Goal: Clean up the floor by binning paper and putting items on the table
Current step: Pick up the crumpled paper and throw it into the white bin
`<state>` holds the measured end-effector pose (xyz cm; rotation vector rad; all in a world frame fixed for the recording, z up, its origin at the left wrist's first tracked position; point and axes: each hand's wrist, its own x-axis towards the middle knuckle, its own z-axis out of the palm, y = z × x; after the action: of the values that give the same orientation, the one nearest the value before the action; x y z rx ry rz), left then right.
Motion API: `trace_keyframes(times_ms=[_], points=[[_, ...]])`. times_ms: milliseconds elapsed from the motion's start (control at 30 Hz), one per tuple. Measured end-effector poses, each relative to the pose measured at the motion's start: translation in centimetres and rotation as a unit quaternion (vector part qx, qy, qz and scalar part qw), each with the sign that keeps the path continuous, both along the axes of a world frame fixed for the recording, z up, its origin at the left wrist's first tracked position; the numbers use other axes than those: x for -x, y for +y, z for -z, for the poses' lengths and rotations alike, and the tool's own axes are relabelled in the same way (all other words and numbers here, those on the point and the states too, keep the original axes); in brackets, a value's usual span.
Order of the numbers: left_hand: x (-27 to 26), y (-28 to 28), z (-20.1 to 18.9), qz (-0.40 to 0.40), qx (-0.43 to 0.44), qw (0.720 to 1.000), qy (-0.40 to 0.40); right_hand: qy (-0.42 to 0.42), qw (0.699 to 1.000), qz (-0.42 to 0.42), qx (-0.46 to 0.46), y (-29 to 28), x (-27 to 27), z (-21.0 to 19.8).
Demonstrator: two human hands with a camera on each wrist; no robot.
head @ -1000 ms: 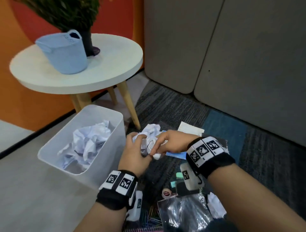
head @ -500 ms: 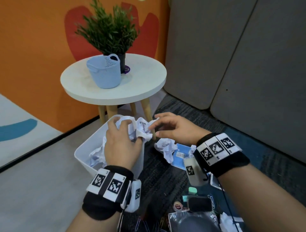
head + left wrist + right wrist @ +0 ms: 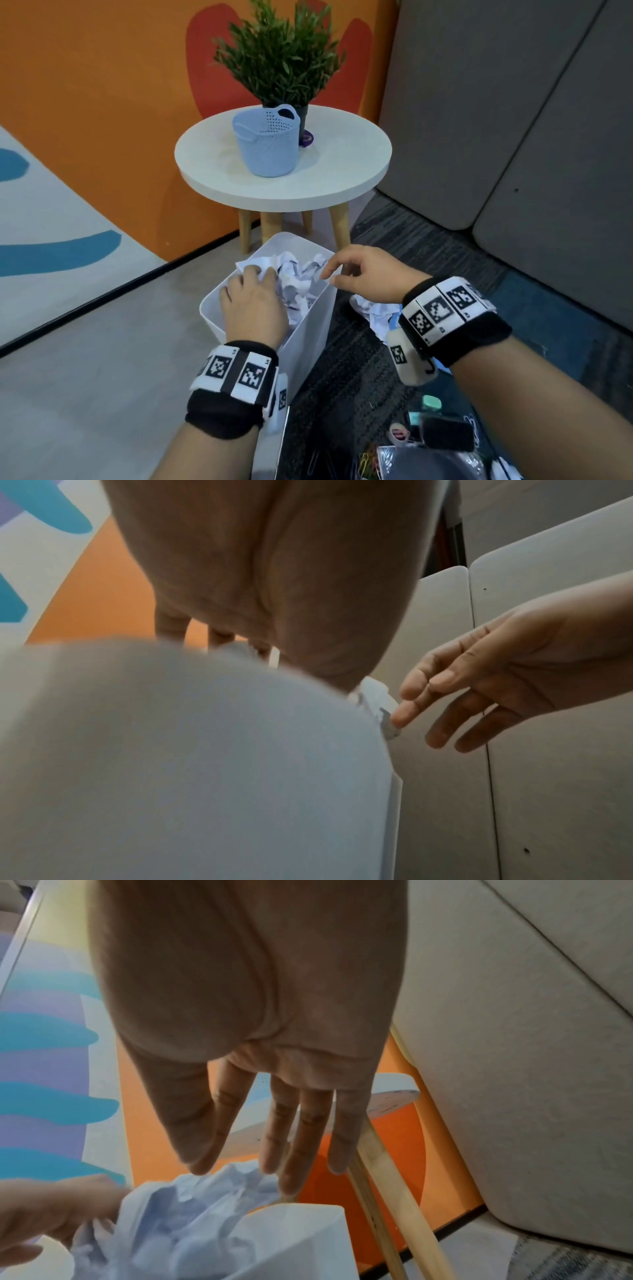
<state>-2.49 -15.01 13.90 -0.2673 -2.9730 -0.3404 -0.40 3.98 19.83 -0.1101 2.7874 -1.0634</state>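
A white bin stands on the floor below a round white table, and it holds several crumpled papers. My left hand reaches into the bin from above, its fingers curled over a ball of crumpled paper at the top of the pile. Beside the paper, my right hand hovers over the bin's right rim with straight, spread fingers and holds nothing. In the right wrist view its fingertips hang just above the paper. Another crumpled paper lies on the carpet, partly hidden by my right wrist.
A blue basket and a potted plant stand on the table. Near my right forearm the dark carpet holds a tape roll, a black item and paper clips. Grey panels close off the right side.
Both hands rose from the carpet with the crumpled paper and moved left to the bin. My right hand has let go of it; my left hand now holds it inside the bin.
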Motion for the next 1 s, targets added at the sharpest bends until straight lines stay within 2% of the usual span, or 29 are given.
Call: trace_keyframes(times_ms=[133, 300, 433, 500, 600, 733, 833, 900, 1000], points=[[0.6, 0.7, 0.8, -0.007, -0.026, 1.0, -0.004, -0.022, 0.999, -0.015, -0.03, -0.2, 0.7, 1.5], [0.5, 1.0, 2.0, -0.002, 0.045, 0.994, -0.098, -0.048, 0.993, -0.046, -0.093, -0.7, 1.1, 3.5], [0.8, 1.3, 1.4, -0.016, 0.059, 0.991, -0.12, -0.055, 0.993, -0.058, -0.092, -1.0, 1.0, 4.7], [0.5, 1.7, 0.7, -0.032, 0.058, 0.991, -0.119, -0.05, 0.994, -0.057, -0.076, -0.8, 0.8, 4.8], [-0.3, 2.7, -0.4, -0.034, 0.04, 0.997, -0.054, -0.025, 0.997, -0.04, -0.059, 0.2, 0.0, 4.6], [-1.2, 5.6, -1.3, 0.048, -0.053, 0.996, 0.046, -0.003, 0.999, 0.019, -0.045, 3.4, -1.7, 4.2], [-2.3, 8.8, -0.5, 0.146, -0.089, 0.982, 0.077, -0.021, 0.995, 0.066, -0.069, 6.9, -3.5, 4.5], [-3.0, 11.0, 1.0, 0.202, -0.084, 0.974, 0.062, -0.033, 0.991, 0.097, -0.088, 9.5, -5.0, 5.1], [-3.9, 14.1, 3.9, 0.263, -0.079, 0.961, -0.003, -0.06, 0.982, 0.137, -0.113, 13.0, -7.9, 6.3]])
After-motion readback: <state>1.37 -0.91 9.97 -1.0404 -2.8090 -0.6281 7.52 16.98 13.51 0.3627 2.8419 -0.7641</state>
